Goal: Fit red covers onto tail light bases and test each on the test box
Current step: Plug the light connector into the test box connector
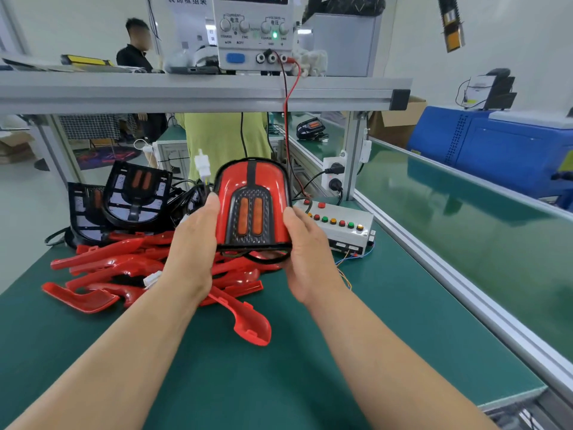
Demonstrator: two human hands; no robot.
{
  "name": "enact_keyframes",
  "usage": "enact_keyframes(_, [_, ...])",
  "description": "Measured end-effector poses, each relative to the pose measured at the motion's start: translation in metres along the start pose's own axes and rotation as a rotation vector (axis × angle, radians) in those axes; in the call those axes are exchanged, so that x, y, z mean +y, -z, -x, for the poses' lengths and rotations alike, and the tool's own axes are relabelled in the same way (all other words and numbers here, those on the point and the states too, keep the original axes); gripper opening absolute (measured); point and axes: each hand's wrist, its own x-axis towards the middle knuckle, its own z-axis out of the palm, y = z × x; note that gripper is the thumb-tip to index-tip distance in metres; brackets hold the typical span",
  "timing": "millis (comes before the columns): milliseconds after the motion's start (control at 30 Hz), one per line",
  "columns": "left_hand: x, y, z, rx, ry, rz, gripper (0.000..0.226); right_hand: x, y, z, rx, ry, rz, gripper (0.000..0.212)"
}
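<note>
You hold the unit in the air just left of the test box [341, 231] and nearer to you. The red cover [228, 187] sits over the tail light base [251, 240], face towards you. Your left hand [192, 243] and right hand [305, 252] are each clamped on a flank of the cover, thumbs on the front edges and fingers behind. This grip appears meant to squeeze the cover home and to check the seam all round. Whether every clip has seated cannot be told from here. The white connector [202, 169] stands up free beyond your left thumb, left of the box, and appears not yet plugged in; testing is judged still to come. Loose spare covers [124, 268] lie heaped on the green mat [279, 383] left of the box, with bare bases [136, 193] and their tangled leads stacked behind them. A red lead [290, 119] drops to the box from the power supply [254, 32] on the shelf above. Mind that lead and the box's own thin wires when you bring the connector across.
</note>
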Motion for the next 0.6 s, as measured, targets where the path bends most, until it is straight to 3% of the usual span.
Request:
enact_keyframes(300, [-0.008,0.006,-0.004,-0.029,0.212,0.113,0.035,-0.007,0.016,-0.003,-0.030,-0.195,-0.335,0.030])
enact_keyframes(433, [-0.020,0.002,-0.004,-0.057,0.202,0.192,0.023,-0.004,0.018,0.000,-0.065,-0.199,-0.282,0.033])
enact_keyframes(600, [-0.004,-0.008,-0.007,-0.104,0.189,0.160,0.027,-0.011,0.027,-0.002,-0.033,-0.116,-0.084,0.033])
